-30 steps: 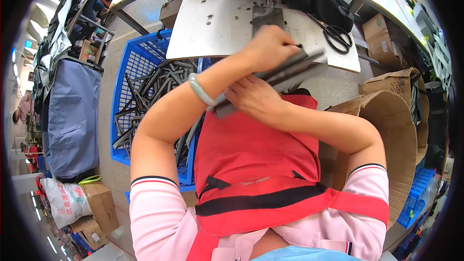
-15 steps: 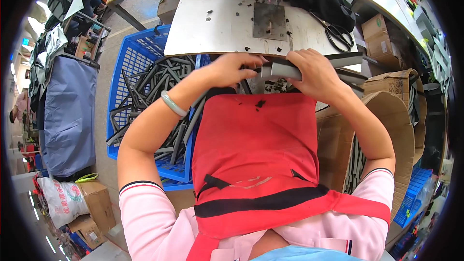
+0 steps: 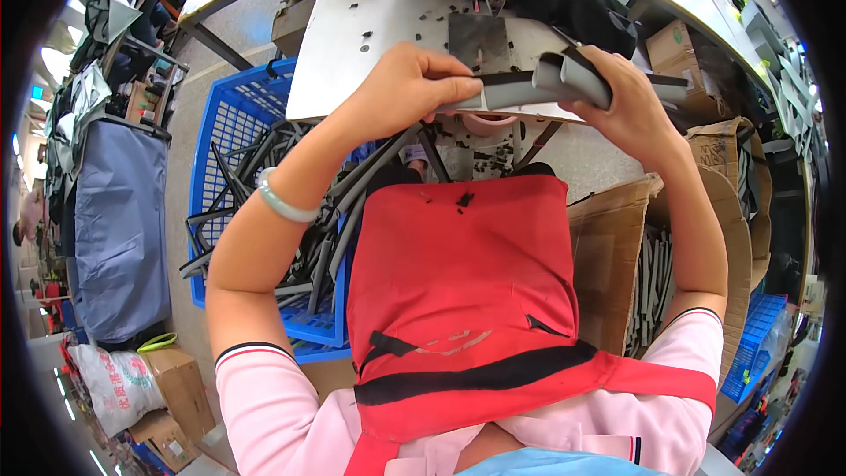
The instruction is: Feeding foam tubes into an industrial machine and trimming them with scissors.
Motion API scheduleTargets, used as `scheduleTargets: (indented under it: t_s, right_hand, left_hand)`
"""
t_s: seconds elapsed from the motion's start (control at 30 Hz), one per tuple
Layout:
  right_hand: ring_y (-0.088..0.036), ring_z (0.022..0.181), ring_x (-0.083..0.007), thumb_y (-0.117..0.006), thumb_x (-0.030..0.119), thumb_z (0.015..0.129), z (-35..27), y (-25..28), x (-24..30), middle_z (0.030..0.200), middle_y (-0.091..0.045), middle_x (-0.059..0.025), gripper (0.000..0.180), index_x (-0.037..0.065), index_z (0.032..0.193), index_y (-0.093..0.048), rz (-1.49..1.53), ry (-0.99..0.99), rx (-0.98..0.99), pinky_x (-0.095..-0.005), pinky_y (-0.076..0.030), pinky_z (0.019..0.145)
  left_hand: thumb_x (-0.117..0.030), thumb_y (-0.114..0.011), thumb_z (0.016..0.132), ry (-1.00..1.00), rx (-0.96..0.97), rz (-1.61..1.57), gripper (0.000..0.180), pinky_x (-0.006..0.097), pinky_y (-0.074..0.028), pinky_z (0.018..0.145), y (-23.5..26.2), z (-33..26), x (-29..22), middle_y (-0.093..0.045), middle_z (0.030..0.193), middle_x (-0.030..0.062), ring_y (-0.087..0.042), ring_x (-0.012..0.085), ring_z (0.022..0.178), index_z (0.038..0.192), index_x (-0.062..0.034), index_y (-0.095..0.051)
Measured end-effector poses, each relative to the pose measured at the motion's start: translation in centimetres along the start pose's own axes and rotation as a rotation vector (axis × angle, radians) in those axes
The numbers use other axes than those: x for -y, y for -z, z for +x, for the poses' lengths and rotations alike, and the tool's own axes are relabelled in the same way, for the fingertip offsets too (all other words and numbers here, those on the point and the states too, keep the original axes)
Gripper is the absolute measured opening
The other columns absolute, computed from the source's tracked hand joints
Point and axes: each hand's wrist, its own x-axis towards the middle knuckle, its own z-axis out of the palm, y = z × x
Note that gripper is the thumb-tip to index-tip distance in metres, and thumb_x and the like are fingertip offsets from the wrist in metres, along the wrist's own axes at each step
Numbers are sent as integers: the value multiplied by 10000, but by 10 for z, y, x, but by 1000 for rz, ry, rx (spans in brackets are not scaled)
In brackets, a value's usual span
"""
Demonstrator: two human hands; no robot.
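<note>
Between my two hands, at the table's front edge, runs a long grey strip with a black edge (image 3: pixel 507 92). My left hand (image 3: pixel 405 92) is closed, with thumb and fingers pinching the strip's left end. A greenish bangle (image 3: pixel 286 200) circles that wrist. My right hand (image 3: pixel 627 106) is wrapped round the strip's right part and some curled grey pieces (image 3: pixel 564 75), whose hollow ends face left. How many pieces it grips I cannot tell. Part of the strip sticks out right of this hand.
The white table (image 3: pixel 339 62) carries a metal plate (image 3: pixel 478 40), black scraps and black cloth (image 3: pixel 608 22). Left, a blue crate (image 3: pixel 207 181) holds many grey and black strips. Right stands an open cardboard box (image 3: pixel 608 256) with more strips. A red apron (image 3: pixel 463 264) covers my lap.
Both hands have risen and moved apart, the right one further right. The strip now stretches between them, and the curled pieces' ends show. The view has shifted slightly.
</note>
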Motion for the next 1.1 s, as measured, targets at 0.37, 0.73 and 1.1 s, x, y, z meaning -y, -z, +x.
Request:
scheduleTargets:
  t_s: [0.37, 0.73, 1.1]
  right_hand:
    - [-622, 1005, -327, -777, 288, 770, 26, -8, -38, 1115, -630, -247, 703, -69, 1304, -488, 37, -192, -21, -373, -466, 901]
    - [-645, 971, -343, -754, 294, 784, 44, -22, -63, 1045, -648, -261, 680, -72, 1293, -490, 61, -104, -123, -365, -478, 876]
    - [-599, 1015, -330, -651, 160, 786, 3, -43, 15, 1007, -647, -168, 320, 46, 1080, -599, -131, 40, 66, -432, -472, 873]
  left_hand:
    - [-235, -663, 874, -43, -136, -20, 256, 242, -426, 578, -5, 63, 16, -629, 744, 16, -513, 68, 640, 972, -3, -707]
    - [-196, -666, 882, -99, -147, -32, 264, 218, -399, 564, 7, 87, 21, -634, 749, 31, -483, 75, 615, 1011, 32, -702]
    - [-314, -659, 812, -207, -150, 515, 295, 359, -518, 715, 4, 50, 19, -697, 818, 164, -667, 272, 732, 902, -42, -730]
